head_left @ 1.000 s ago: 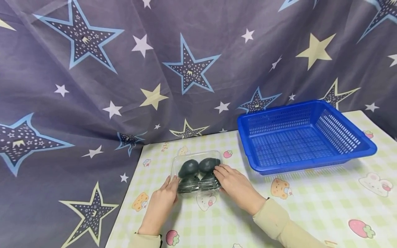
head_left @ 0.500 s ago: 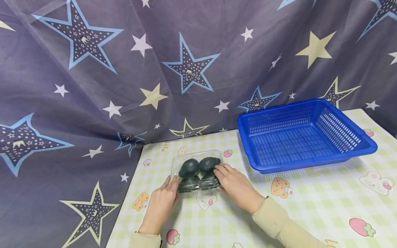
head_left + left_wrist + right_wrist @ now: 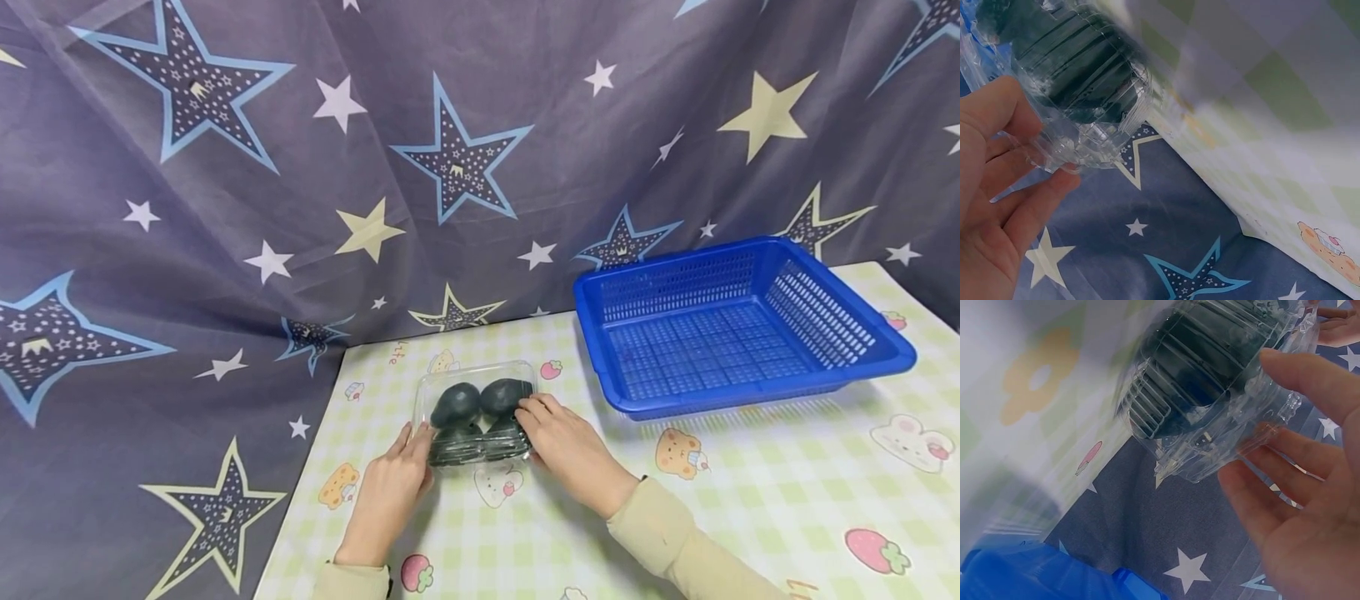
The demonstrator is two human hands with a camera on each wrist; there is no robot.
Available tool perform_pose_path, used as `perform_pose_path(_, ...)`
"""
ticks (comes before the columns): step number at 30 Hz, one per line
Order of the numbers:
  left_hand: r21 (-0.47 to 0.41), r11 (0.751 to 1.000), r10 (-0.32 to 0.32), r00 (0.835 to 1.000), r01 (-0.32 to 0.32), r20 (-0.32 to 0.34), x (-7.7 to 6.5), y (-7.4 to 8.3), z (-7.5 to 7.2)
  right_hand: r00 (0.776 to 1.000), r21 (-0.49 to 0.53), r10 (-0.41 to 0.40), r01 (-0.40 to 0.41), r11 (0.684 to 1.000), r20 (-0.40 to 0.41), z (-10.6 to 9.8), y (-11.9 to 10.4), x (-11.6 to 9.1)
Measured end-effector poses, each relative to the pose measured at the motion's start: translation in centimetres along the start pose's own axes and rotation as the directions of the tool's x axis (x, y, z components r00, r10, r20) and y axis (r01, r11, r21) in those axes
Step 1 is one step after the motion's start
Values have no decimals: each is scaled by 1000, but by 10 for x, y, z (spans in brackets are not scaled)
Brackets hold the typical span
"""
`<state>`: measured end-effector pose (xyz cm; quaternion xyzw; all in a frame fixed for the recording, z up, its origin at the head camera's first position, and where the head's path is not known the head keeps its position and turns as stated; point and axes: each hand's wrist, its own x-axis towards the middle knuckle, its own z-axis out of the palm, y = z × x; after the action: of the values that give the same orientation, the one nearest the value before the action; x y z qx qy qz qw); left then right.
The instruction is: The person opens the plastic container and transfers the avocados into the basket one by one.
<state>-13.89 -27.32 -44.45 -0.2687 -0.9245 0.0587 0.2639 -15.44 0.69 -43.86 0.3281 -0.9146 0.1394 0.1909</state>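
A clear plastic clamshell box (image 3: 424, 392) sits on the checked tablecloth, with several dark green avocados (image 3: 456, 406) showing through it. My left hand (image 3: 393, 483) holds the box's left side. On the opposite side my right hand (image 3: 566, 446) grips its near right corner, fingers over the top edge. In the left wrist view the left hand's thumb (image 3: 1007, 103) and fingertips pinch the thin plastic rim. Likewise, the right wrist view has the right hand's thumb (image 3: 1297, 369) above the rim and its fingers below. The ribbed plastic wall (image 3: 1175, 375) covers the dark fruit there.
A blue perforated plastic basket (image 3: 600, 358) stands to the right of the box, towards the back. A grey-purple curtain with stars (image 3: 525, 292) hangs right behind the table. The tablecloth (image 3: 757, 517) stretches out in front of the basket.
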Motion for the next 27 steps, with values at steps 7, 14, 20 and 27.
perform_pose_path(7,4,1000,-10,1000,10,20,0,2,0,1000,12,11,-11,1000,-1,1,-1,0)
perform_pose_path(14,36,999,-14,1000,14,-12,2,5,1,1000,6,30,-30,1000,-5,0,-3,3)
perform_pose_path(20,30,999,-45,999,46,-31,3,7,2,999,-8,39,-39,999,-15,-1,-6,4)
perform_pose_path(27,-3,998,-68,998,68,14,5,7,0,998,-26,48,-49,998,-29,-1,-7,5)
